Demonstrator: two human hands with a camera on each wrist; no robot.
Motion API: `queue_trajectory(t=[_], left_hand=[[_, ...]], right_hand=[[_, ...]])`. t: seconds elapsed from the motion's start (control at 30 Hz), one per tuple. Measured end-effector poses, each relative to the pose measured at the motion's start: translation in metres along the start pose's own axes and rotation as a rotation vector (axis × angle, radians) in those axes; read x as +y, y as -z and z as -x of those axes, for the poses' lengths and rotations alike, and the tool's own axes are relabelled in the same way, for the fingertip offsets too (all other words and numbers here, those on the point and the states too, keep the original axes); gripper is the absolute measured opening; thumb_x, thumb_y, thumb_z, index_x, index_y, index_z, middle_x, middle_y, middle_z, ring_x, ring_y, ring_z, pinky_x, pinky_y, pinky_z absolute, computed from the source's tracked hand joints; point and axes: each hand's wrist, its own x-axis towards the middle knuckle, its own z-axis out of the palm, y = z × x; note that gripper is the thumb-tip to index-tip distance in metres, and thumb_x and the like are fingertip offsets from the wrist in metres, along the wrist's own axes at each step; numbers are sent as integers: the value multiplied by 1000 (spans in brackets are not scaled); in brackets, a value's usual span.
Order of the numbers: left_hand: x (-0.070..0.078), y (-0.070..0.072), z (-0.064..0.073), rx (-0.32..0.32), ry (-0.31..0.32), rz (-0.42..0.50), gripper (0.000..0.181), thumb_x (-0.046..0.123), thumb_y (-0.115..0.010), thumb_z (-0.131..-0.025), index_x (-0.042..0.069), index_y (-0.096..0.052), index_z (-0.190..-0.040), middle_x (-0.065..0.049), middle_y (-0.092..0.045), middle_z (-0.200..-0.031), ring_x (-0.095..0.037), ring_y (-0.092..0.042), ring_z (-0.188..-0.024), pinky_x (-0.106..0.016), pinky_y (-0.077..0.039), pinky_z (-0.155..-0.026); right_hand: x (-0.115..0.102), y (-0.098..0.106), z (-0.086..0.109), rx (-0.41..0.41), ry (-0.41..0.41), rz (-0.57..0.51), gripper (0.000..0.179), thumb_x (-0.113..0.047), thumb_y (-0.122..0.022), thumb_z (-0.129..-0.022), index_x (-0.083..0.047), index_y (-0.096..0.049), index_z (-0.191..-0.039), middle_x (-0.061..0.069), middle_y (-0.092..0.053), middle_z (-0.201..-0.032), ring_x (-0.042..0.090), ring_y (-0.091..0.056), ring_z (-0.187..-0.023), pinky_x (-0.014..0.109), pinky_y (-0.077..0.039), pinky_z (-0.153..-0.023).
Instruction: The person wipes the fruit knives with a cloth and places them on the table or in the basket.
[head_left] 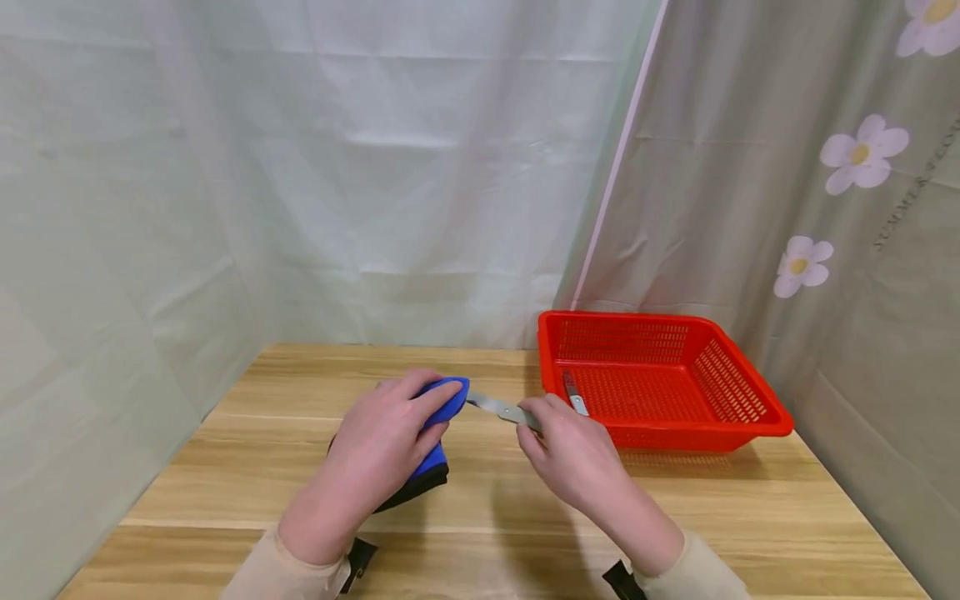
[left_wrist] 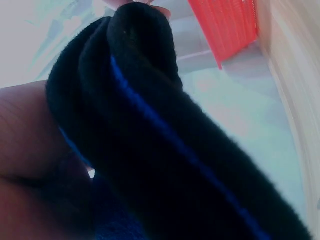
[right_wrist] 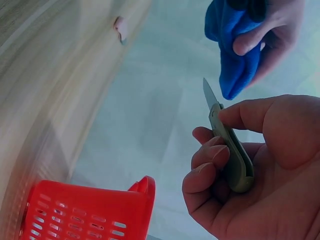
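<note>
My left hand (head_left: 386, 433) grips a folded blue cloth (head_left: 453, 403) with black edging, whose lower part hangs below the fingers. In the left wrist view the black edging (left_wrist: 145, 115) fills the middle and hides much of the hand. My right hand (head_left: 570, 450) holds a folding knife (head_left: 517, 414) by its grey-green handle, thumb along the side and fingers curled round it. The knife's blade (right_wrist: 209, 92) is unfolded and points toward the cloth. From the right wrist, the blade tip shows just beside the cloth's lower end.
A red plastic basket (head_left: 697, 435) with slotted walls stands at the right rear of the wooden table (head_left: 247, 467). Inside it, near the left wall, lies another knife (head_left: 576, 398). Pale curtains (head_left: 420, 167) hang behind and along both sides.
</note>
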Motion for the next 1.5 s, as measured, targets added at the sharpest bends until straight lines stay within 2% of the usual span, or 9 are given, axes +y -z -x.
queue_trajectory(t=[0.37,0.57,0.77,1.13,1.27,1.5], left_hand=[[14,-6,-7,-15,-24,-22,52,23,-93,-93,18,-77,-142,-7,-71,-137,-33,-74,-112,-49,-65,-91],[21,-9,-15,-7,-73,-37,52,25,-92,-94,19,-76,-143,-8,-71,-139,-33,-74,-113,-49,-64,-95],[29,-10,-19,7,-112,-35,51,26,-91,-95,20,-76,-143,-8,-69,-142,-32,-74,-110,-47,-65,-92],[33,-9,-18,30,-131,-51,48,27,-91,-96,23,-77,-142,-6,-69,-140,-32,-75,-105,-47,-66,-82],[34,-8,-19,28,-129,-77,48,27,-90,-96,25,-77,-142,-6,-69,-141,-31,-74,-103,-47,-66,-81],[37,-7,-18,18,-122,-97,49,28,-91,-96,26,-77,-143,-7,-69,-143,-33,-74,-107,-49,-65,-85]], right_hand=[[3,6,4,-21,-45,-25,17,-14,-79,-100,-11,-79,-117,-6,-62,-91,7,-50,-67,26,-44,-53],[5,15,3,-23,-46,-28,17,-14,-80,-100,-13,-79,-117,-6,-61,-90,9,-51,-69,27,-46,-54],[8,24,2,-28,-57,-13,16,-15,-80,-100,-14,-79,-116,-5,-57,-86,10,-50,-69,28,-45,-54],[6,25,1,-22,-8,-13,15,-16,-80,-100,-13,-79,-115,-5,-57,-85,10,-50,-68,27,-45,-54],[6,26,0,-14,15,-11,15,-16,-80,-101,-12,-79,-116,-5,-58,-87,10,-50,-68,27,-45,-54],[5,29,-1,-38,11,-28,14,-17,-80,-102,-13,-79,-115,-5,-60,-90,10,-52,-69,27,-47,-56]])
